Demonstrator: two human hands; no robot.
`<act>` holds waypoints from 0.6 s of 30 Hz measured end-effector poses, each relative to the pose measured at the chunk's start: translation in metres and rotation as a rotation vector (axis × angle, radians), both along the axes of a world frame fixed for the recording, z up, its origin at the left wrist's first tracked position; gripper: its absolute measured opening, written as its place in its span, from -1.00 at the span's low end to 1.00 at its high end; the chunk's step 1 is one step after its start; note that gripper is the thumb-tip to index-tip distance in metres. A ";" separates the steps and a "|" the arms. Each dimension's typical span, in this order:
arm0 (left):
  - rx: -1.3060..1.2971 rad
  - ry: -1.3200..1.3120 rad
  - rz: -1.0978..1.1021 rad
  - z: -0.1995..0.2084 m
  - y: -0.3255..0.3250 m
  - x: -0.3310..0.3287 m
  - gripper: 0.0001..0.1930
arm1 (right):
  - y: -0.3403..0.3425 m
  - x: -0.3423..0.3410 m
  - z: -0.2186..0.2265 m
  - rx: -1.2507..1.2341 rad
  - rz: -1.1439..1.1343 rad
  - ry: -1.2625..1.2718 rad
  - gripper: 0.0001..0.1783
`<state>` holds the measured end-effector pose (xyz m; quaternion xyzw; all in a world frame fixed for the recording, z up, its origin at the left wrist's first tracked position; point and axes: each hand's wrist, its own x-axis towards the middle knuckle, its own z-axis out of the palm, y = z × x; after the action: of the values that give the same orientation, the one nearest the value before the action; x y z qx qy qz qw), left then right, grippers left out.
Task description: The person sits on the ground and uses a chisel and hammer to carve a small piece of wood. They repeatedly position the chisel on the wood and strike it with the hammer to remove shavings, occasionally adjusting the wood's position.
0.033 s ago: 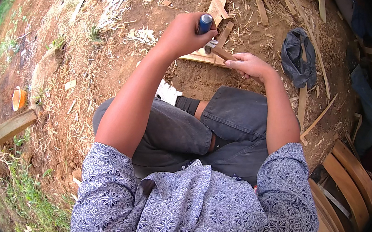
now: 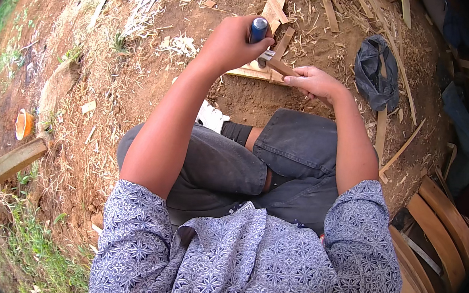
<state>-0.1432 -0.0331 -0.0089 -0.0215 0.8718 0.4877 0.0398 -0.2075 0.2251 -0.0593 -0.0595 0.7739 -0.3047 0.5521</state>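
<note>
No visible change, so work seems no further: left hand (image 2: 233, 42) grips blue tool (image 2: 258, 30); right hand (image 2: 317, 85) pinches wood strip (image 2: 281, 67).

No change can be made out between the earlier picture and now. The left hand (image 2: 235, 41) shows no shift in place or in its hold on the blue handle (image 2: 258, 31), and the handle takes no new tilt. The right hand (image 2: 316, 84) shows no slide along the wood piece (image 2: 281, 67). Nor does any new place show for the shavings (image 2: 180, 45) or the bag (image 2: 389, 95) on the ground (image 2: 251, 98). Any difference at the metal (image 2: 267, 54) between the hands is too small to tell.
</note>
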 end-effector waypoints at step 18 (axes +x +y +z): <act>-0.020 0.002 0.005 -0.001 -0.001 -0.001 -0.84 | 0.002 -0.002 -0.004 -0.052 -0.014 -0.046 -0.42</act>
<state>-0.1442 -0.0337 -0.0103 -0.0236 0.8767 0.4790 0.0375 -0.2090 0.2271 -0.0632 -0.0613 0.7531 -0.3298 0.5660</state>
